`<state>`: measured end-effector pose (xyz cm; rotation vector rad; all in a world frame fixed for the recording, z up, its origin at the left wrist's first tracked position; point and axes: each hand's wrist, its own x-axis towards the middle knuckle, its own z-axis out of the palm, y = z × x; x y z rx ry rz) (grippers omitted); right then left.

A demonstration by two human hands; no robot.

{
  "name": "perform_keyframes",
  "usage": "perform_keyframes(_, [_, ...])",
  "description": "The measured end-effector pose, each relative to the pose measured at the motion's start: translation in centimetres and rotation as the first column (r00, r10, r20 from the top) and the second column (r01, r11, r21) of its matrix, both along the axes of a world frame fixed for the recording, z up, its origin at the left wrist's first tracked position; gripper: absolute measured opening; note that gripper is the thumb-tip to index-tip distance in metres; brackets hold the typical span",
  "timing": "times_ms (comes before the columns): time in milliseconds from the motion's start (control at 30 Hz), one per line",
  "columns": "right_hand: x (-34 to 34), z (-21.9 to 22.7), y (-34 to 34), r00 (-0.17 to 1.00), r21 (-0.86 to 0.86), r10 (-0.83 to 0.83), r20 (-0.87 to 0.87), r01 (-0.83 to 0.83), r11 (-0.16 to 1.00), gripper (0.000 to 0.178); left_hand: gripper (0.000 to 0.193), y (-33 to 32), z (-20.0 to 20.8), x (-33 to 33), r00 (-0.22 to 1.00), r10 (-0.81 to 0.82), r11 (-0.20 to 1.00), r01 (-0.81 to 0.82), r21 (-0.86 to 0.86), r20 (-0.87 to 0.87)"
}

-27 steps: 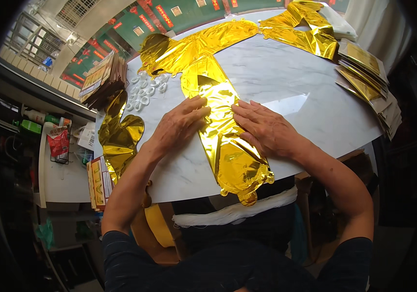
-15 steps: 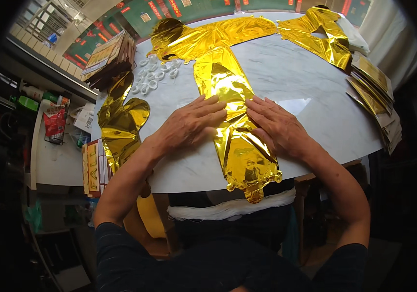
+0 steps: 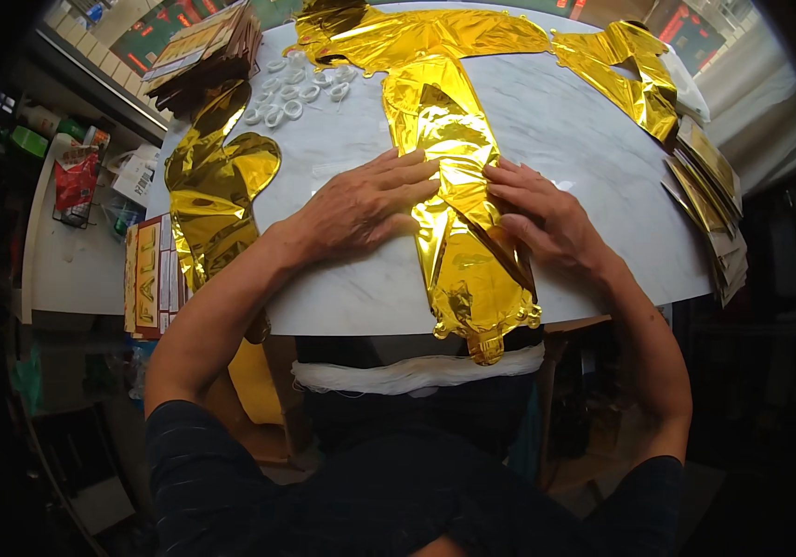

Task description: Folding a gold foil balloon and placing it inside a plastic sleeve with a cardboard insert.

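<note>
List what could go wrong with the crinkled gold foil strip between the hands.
The crinkled gold foil strip overhangs the near edge of the white marbled table, so it might snag or slip.

The bare left hand and right hand touch its sides, so uneven pressure could deepen its creases.

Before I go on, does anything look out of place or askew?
Two mild things. The gold foil between the left hand and right hand is creased, its near tip jutting past the table edge. The packets at the right are splayed unevenly, not squared up. No spill shows.
</note>
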<state>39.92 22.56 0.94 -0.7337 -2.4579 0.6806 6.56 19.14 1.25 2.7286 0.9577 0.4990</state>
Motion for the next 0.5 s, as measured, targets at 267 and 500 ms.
perform_keyframes(267, [4.5,5.5,-1.4,0.893,0.345,0.029,0.450,-0.203,0.916,0.035,0.054,-0.1,-0.6,-0.6,1.000,0.014,1.000,-0.014,0.002,0.024])
perform_keyframes(500, [4.1,4.2,-2.8,0.901,0.467,0.089,0.425,-0.303,0.831,0.030,0.052,-0.3,-0.2,-0.1,0.999,0.025,1.000,-0.025,0.014,0.033])
